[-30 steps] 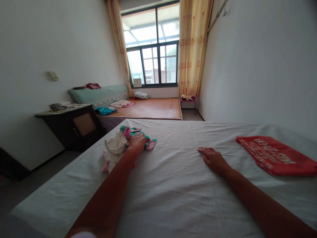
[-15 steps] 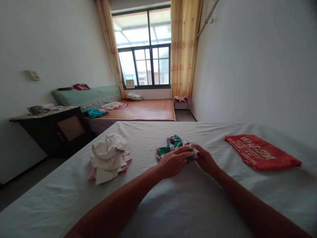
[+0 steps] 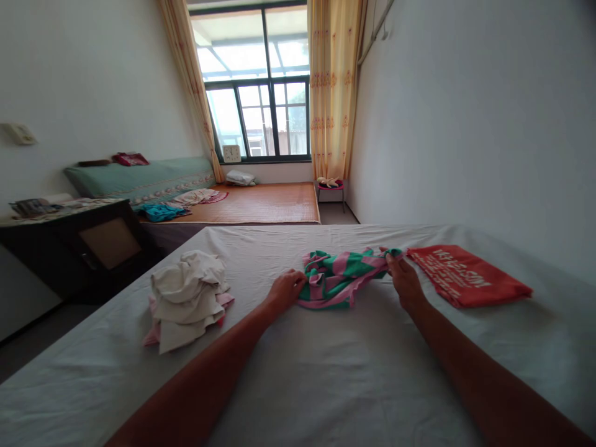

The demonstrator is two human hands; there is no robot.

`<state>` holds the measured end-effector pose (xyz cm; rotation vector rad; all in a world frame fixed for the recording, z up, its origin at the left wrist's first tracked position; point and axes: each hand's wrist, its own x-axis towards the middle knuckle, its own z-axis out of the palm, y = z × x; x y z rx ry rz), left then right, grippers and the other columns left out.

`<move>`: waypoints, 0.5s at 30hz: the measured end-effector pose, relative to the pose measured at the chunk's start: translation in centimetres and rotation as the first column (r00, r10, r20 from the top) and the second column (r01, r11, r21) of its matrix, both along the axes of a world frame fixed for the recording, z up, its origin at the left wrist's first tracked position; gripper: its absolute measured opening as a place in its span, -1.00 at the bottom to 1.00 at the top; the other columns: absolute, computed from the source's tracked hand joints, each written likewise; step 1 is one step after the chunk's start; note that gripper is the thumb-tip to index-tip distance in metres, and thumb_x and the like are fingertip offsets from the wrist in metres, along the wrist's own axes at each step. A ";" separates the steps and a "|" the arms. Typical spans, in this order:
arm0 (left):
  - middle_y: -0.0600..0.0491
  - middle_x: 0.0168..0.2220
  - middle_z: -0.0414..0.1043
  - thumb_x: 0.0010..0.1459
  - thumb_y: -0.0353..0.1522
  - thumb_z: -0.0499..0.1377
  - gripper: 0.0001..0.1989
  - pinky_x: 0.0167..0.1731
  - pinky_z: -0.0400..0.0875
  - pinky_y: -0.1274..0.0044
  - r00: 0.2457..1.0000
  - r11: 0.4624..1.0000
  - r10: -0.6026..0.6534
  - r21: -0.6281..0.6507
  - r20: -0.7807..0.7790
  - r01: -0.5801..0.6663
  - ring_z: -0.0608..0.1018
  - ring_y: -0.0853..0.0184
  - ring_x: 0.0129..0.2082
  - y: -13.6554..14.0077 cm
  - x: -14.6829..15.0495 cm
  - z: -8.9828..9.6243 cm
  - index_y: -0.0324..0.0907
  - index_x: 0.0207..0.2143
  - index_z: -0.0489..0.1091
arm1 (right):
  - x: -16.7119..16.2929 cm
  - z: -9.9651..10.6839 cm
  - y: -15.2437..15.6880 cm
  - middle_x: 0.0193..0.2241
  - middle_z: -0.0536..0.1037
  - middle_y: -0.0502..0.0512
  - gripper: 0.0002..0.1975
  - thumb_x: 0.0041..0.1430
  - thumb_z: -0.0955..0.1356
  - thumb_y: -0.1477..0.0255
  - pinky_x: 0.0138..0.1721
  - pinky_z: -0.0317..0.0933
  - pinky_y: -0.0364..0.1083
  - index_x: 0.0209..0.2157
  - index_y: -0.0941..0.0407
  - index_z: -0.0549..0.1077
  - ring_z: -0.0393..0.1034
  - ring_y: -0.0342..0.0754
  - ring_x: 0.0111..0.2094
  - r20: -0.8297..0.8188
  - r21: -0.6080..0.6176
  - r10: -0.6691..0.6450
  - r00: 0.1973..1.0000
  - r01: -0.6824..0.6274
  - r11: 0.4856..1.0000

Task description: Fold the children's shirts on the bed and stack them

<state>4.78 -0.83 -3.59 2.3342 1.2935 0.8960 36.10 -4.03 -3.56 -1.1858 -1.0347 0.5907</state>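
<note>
A green and pink striped cloth garment [image 3: 342, 273] lies crumpled across the middle of the white-sheeted surface [image 3: 344, 372]; its exact kind does not show. My left hand [image 3: 286, 288] pinches its left end. My right hand [image 3: 403, 276] grips the opposite end, holding a corner between thumb and fingers. Between the hands the fabric is partly stretched, with folds bunched toward the left. To the left sits a heap of cream and pink cloth [image 3: 189, 298]. Right of my right hand lies a folded red bag-like cloth with white lettering [image 3: 470, 273].
Beyond the sheeted surface stands a bed with a brown mat [image 3: 270, 202], bearing a teal cloth [image 3: 162, 212]. A dark cabinet [image 3: 107, 239] is at the left. A small stool [image 3: 330, 186] stands under the curtain [image 3: 330, 93], and a white wall [image 3: 465, 112] runs along the right.
The bunched garment has been spread sideways. My hands, close together before, have moved apart to its two ends. The view has shifted slightly to the right.
</note>
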 end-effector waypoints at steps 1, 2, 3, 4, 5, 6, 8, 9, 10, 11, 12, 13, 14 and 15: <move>0.05 -0.42 0.45 0.10 -0.33 0.13 -0.83 -0.30 0.35 0.53 0.993 0.998 0.029 -0.052 0.115 -0.023 0.47 0.34 -0.39 0.6 -0.4 0.1 -0.16 -0.36 0.51 | 0.5 0.1 0.2 -0.17 0.55 0.05 -0.57 0.08 0.32 0.11 -0.12 0.29 -0.05 -0.11 0.08 0.50 0.41 -0.01 -0.11 -0.062 0.027 -0.061 0.996 0.063 0.998; 0.06 -0.46 0.45 0.08 -0.29 0.15 -0.82 -0.34 0.36 0.53 0.965 0.993 0.059 -0.115 0.257 -0.030 0.46 0.34 -0.42 1.1 -0.8 0.3 -0.19 -0.37 0.50 | 0.9 0.2 0.4 -0.18 0.55 0.03 -0.60 0.07 0.33 0.12 -0.17 0.31 -0.08 -0.14 0.07 0.51 0.41 -0.04 -0.15 -0.129 0.046 -0.118 0.985 0.125 0.991; 0.06 -0.49 0.45 0.06 -0.25 0.18 -0.79 -0.37 0.37 0.52 0.907 0.983 0.093 -0.182 0.410 -0.019 0.46 0.35 -0.45 1.6 -1.2 0.6 -0.22 -0.37 0.49 | 1.2 0.3 0.5 -0.20 0.54 0.01 -0.63 0.05 0.34 0.14 -0.23 0.32 -0.12 -0.18 0.06 0.51 0.42 -0.07 -0.18 -0.199 0.057 -0.167 0.966 0.182 0.982; 0.07 -0.50 0.45 0.03 -0.21 0.21 -0.74 -0.39 0.39 0.52 0.823 0.970 0.125 -0.242 0.554 0.016 0.46 0.36 -0.48 2.0 -1.6 1.0 -0.24 -0.36 0.48 | 1.5 0.5 0.5 -0.23 0.54 -0.01 -0.67 0.03 0.35 0.16 -0.28 0.32 -0.15 -0.22 0.05 0.50 0.42 -0.09 -0.21 -0.266 0.060 -0.202 0.943 0.225 0.972; 0.07 -0.50 0.46 -0.01 -0.18 0.25 -0.70 -0.39 0.40 0.52 0.723 0.956 0.148 -0.284 0.675 0.070 0.47 0.37 -0.48 2.2 -2.0 1.3 -0.26 -0.34 0.47 | 1.7 0.8 0.3 -0.27 0.54 -0.03 -0.71 0.01 0.37 0.18 -0.33 0.32 -0.17 -0.26 0.05 0.49 0.42 -0.11 -0.25 -0.324 0.059 -0.205 0.924 0.236 0.970; 0.06 -0.48 0.47 -0.06 -0.17 0.30 -0.66 -0.39 0.40 0.52 0.624 0.942 0.158 -0.306 0.765 0.136 0.48 0.37 -0.48 2.3 -2.5 1.7 -0.27 -0.33 0.47 | 1.9 1.0 0.0 -0.33 0.53 -0.04 -0.74 -0.01 0.39 0.19 -0.37 0.32 -0.18 -0.31 0.05 0.48 0.42 -0.12 -0.30 -0.363 0.054 -0.164 0.917 0.196 0.979; 0.01 -0.44 0.50 -0.14 -0.19 0.36 -0.62 -0.37 0.40 0.53 0.499 0.898 0.139 -0.322 0.855 0.300 0.50 0.36 -0.45 2.1 -3.7 2.5 -0.28 -0.33 0.47 | 2.3 1.7 -1.1 -0.45 0.52 -0.05 -0.76 -0.05 0.41 0.20 -0.44 0.31 -0.18 -0.41 0.08 0.45 0.42 -0.11 -0.41 -0.363 0.020 0.086 0.928 -0.084 0.996; -0.01 -0.43 0.51 -0.18 -0.21 0.40 -0.61 -0.38 0.40 0.53 0.487 0.858 0.121 -0.338 0.865 0.387 0.51 0.35 -0.45 1.9 -4.4 2.9 -0.29 -0.34 0.48 | 2.5 2.0 -1.8 -0.49 0.51 -0.03 -0.74 -0.06 0.42 0.20 -0.46 0.30 -0.17 -0.45 0.10 0.44 0.42 -0.10 -0.45 -0.328 -0.031 0.283 0.901 -0.309 0.950; -0.03 -0.44 0.51 -0.23 -0.23 0.42 -0.60 -0.39 0.39 0.54 0.513 0.801 0.097 -0.373 0.853 0.469 0.51 0.34 -0.46 1.6 -5.2 3.2 -0.30 -0.36 0.49 | 2.8 2.3 -2.5 -0.51 0.51 0.00 -0.71 -0.06 0.43 0.17 -0.47 0.29 -0.15 -0.47 0.12 0.44 0.41 -0.09 -0.48 -0.285 -0.111 0.493 0.822 -0.539 0.835; -0.04 -0.46 0.50 -0.25 -0.25 0.44 -0.61 -0.43 0.37 0.55 0.566 0.734 0.067 -0.425 0.822 0.530 0.50 0.35 -0.48 1.4 -6.0 3.4 -0.32 -0.38 0.49 | 3.0 2.5 -3.2 -0.52 0.51 0.05 -0.66 -0.06 0.42 0.13 -0.48 0.29 -0.14 -0.48 0.15 0.45 0.41 -0.08 -0.50 -0.255 -0.208 0.670 0.697 -0.717 0.666; -0.02 -0.51 0.48 -0.24 -0.25 0.43 -0.62 -0.49 0.34 0.57 0.624 0.675 0.032 -0.478 0.781 0.562 0.48 0.38 -0.53 1.3 -6.7 3.7 -0.32 -0.40 0.49 | 3.2 2.7 -3.6 -0.54 0.51 0.08 -0.58 -0.04 0.40 0.06 -0.50 0.28 -0.13 -0.46 0.17 0.46 0.41 -0.07 -0.53 -0.243 -0.292 0.785 0.570 -0.814 0.501; 0.03 -0.57 0.44 -0.19 -0.23 0.41 -0.64 -0.56 0.29 0.61 0.671 0.643 0.004 -0.515 0.742 0.566 0.43 0.44 -0.60 1.2 -7.2 3.9 -0.32 -0.39 0.49 | 3.4 2.9 -3.9 -0.57 0.51 0.10 -0.51 -0.02 0.36 -0.02 -0.53 0.26 -0.13 -0.44 0.19 0.47 0.40 -0.07 -0.56 -0.237 -0.348 0.838 0.491 -0.849 0.399; 0.09 -0.63 0.37 -0.11 -0.21 0.37 -0.66 -0.61 0.22 0.64 0.701 0.650 -0.009 -0.528 0.713 0.546 0.36 0.50 -0.66 1.2 -7.5 4.1 -0.31 -0.38 0.49 | 3.4 2.9 -3.9 -0.59 0.49 0.09 -0.46 0.01 0.31 -0.07 -0.55 0.24 -0.13 -0.42 0.19 0.46 0.38 -0.09 -0.60 -0.222 -0.374 0.845 0.486 -0.843 0.387; 0.14 -0.67 0.31 -0.03 -0.18 0.32 -0.67 -0.65 0.16 0.67 0.718 0.691 -0.003 -0.517 0.696 0.504 0.29 0.54 -0.69 1.2 -7.4 4.2 -0.29 -0.36 0.49 | 3.3 2.9 -3.7 -0.61 0.48 0.07 -0.44 0.04 0.27 -0.09 -0.57 0.22 -0.15 -0.41 0.17 0.45 0.36 -0.11 -0.62 -0.185 -0.376 0.813 0.553 -0.804 0.461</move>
